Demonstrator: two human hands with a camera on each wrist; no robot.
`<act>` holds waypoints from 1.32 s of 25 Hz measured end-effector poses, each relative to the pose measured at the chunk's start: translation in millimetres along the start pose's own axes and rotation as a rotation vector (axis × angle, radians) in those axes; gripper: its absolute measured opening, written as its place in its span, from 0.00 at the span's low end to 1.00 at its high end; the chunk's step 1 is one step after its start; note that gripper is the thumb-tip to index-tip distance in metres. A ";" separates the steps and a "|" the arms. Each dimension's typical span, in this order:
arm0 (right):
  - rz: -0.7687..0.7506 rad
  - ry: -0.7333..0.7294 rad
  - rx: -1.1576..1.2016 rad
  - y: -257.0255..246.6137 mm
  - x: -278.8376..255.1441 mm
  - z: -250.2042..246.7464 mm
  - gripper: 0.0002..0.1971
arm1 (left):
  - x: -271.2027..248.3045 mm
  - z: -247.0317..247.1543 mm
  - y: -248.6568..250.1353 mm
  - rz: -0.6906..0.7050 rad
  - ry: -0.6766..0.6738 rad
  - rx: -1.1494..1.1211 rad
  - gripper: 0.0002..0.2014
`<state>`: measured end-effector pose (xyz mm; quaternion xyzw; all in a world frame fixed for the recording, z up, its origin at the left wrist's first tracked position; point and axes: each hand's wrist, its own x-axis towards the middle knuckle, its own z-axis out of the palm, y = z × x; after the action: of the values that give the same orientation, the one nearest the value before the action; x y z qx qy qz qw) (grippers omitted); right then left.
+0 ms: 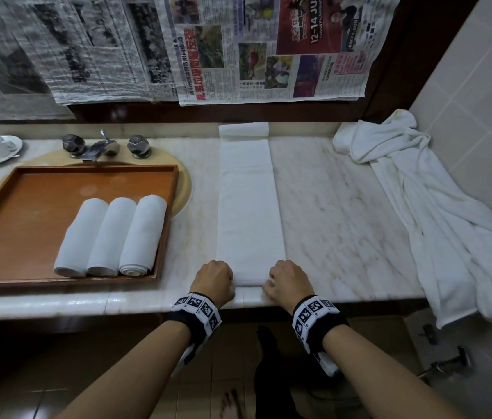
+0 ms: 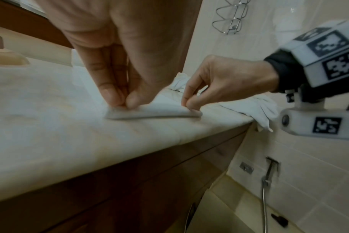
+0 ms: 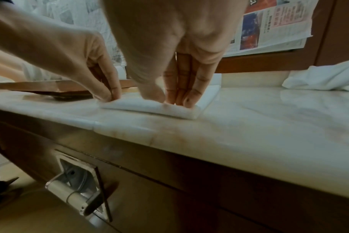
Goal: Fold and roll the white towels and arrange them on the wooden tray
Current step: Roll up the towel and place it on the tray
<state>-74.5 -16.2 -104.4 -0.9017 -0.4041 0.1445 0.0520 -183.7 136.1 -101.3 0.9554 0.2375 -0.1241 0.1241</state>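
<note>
The left hand (image 1: 213, 278) and right hand (image 1: 287, 278) sit side by side at the bottom centre of the head view, each pinching a near corner of the strip (image 1: 249, 201), thumb against fingertips, with the end just lifted into a first small turn. In the left wrist view the left fingers (image 2: 112, 93) clamp the left corner; in the right wrist view the right fingers (image 3: 186, 94) press the right corner down. The strip's long axis runs straight away from both hands, from the counter (image 1: 344, 207) edge at lower centre up to the back ledge, where its far end climbs the wall. Neither hand is nearer; both meet the same short edge, so a roll would likely travel up the frame along that axis. The strip looks flat, narrow, even-edged and soft. At left, the tray (image 1: 27, 207) holds three rolls (image 1: 112, 235) lying parallel, touching. A loose towel (image 1: 438, 213) lies crumpled at right, draping over the edge.
</note>
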 end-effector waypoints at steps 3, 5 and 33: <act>-0.030 0.007 -0.009 2.4 -0.4 3.4 0.15 | -0.1 1.6 1.9 0.031 0.003 0.036 0.12; -0.039 -0.024 -0.054 4.1 2.0 4.4 0.12 | 5.9 3.3 -0.5 0.032 0.008 0.043 0.12; 0.042 0.012 0.111 27.0 20.4 -13.7 0.06 | 21.2 -6.8 -18.1 0.061 0.086 -0.197 0.05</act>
<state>-38.1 -18.7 -101.5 -0.9065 -0.3762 0.1626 0.1014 -173.1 162.5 -104.4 0.9499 0.2242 -0.0550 0.2106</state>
